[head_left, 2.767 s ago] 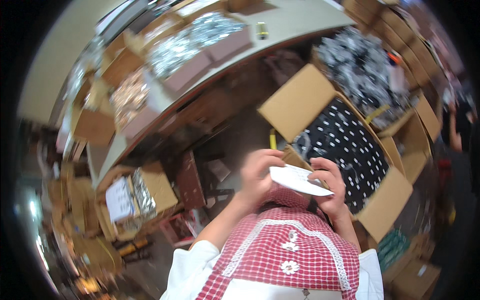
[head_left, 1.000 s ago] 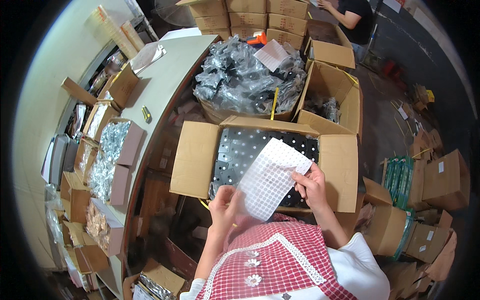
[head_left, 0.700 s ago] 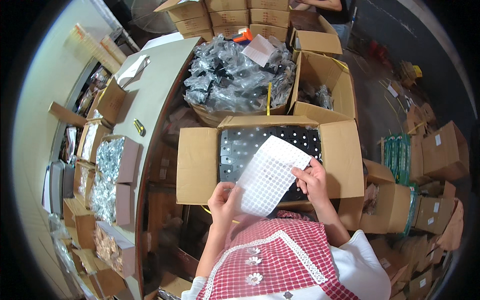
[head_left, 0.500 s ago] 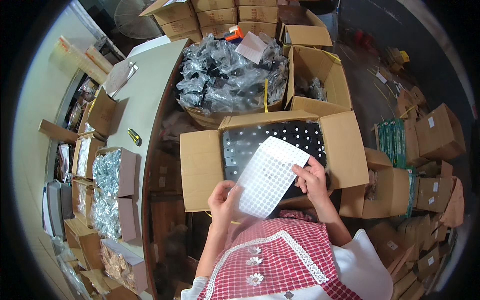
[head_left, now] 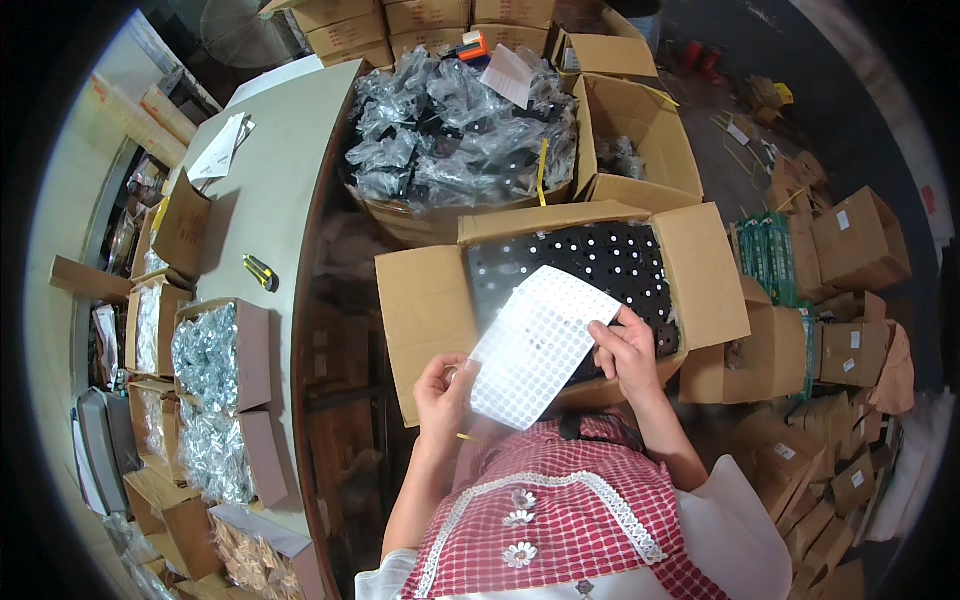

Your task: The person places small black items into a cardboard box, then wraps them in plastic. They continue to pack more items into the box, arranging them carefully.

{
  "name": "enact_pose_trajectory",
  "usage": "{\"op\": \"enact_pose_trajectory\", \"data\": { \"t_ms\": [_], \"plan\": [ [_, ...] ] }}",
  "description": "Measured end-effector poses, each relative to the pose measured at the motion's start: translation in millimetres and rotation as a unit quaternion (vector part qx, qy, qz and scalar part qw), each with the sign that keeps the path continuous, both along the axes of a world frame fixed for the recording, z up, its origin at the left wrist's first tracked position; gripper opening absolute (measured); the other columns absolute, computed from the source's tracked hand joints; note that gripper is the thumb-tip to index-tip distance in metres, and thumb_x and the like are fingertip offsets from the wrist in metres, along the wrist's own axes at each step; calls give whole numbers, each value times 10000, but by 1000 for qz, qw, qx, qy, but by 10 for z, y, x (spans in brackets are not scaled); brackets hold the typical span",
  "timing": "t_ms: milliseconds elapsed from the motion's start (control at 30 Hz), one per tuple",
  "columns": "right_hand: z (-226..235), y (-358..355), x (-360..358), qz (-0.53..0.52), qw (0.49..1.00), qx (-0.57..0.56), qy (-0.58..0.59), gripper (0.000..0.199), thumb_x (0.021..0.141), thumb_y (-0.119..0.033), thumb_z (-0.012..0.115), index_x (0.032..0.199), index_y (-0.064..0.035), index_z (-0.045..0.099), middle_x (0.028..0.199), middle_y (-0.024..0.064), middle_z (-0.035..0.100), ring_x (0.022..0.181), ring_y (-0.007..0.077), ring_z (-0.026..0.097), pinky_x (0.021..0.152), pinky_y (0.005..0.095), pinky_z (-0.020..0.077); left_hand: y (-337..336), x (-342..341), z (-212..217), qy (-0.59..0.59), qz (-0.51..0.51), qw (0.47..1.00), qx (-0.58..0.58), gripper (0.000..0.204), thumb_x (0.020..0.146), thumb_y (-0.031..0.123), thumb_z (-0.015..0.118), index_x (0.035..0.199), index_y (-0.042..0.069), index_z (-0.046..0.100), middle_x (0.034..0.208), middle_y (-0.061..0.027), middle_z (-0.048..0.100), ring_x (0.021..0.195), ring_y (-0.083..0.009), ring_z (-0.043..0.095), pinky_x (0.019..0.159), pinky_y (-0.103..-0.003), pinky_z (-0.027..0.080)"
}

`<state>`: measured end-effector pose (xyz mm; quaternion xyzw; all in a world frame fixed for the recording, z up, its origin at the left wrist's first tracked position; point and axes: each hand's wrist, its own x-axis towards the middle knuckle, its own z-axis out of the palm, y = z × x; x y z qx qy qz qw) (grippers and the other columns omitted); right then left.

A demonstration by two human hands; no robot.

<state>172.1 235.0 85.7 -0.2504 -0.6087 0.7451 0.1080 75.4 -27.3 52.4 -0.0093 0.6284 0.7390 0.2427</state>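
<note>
A white sheet of small round stickers (head_left: 545, 350) is held tilted above an open cardboard box (head_left: 412, 300). My right hand (head_left: 628, 355) pinches the sheet's right corner between thumb and fingers. My left hand (head_left: 442, 392) is closed at the left edge, its thumb and curled fingertips against the sheet. Inside the box lie rows of black pieces (head_left: 625, 262), many marked with a white dot. A hazy, see-through patch covers the box's left part; what causes it I cannot tell. The sheet hides the middle of the box's contents.
Behind the box stands a large carton heaped with clear-bagged black pieces (head_left: 450, 140), beside another open carton (head_left: 640, 120). On the left, a table (head_left: 265, 190) carries a yellow-black utility knife (head_left: 260, 272) and boxes of bagged parts (head_left: 207, 352). Cartons (head_left: 862, 240) crowd the right.
The whole view has shifted slightly, so the box sits farther right in it. The sheet, blurred before, is now steadier and lies a little lower along its left edge. Both hands keep their places on it.
</note>
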Motion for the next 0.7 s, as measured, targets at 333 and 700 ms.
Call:
{"op": "enact_pose_trajectory", "data": {
  "t_ms": [333, 700],
  "plan": [
    [-14, 297, -172, 33, 999, -12, 28, 250, 984, -132, 642, 1174, 32, 653, 773, 59, 699, 417, 44, 451, 436, 204, 368, 208, 108, -11, 45, 53, 997, -12, 92, 991, 91, 652, 1011, 4, 676, 767, 68, 592, 632, 0, 468, 543, -182, 336],
    [-114, 1259, -405, 30, 998, 17, 45, 166, 961, -142, 651, 1018, 2, 711, 741, 21, 669, 438, 41, 455, 427, 205, 339, 754, -187, -227, 106, -23, 992, -63, 212, 1044, 166, 571, 1109, -12, 667, 862, -29, 679, 679, -88, 608, 624, -250, 501]
  ]
}}
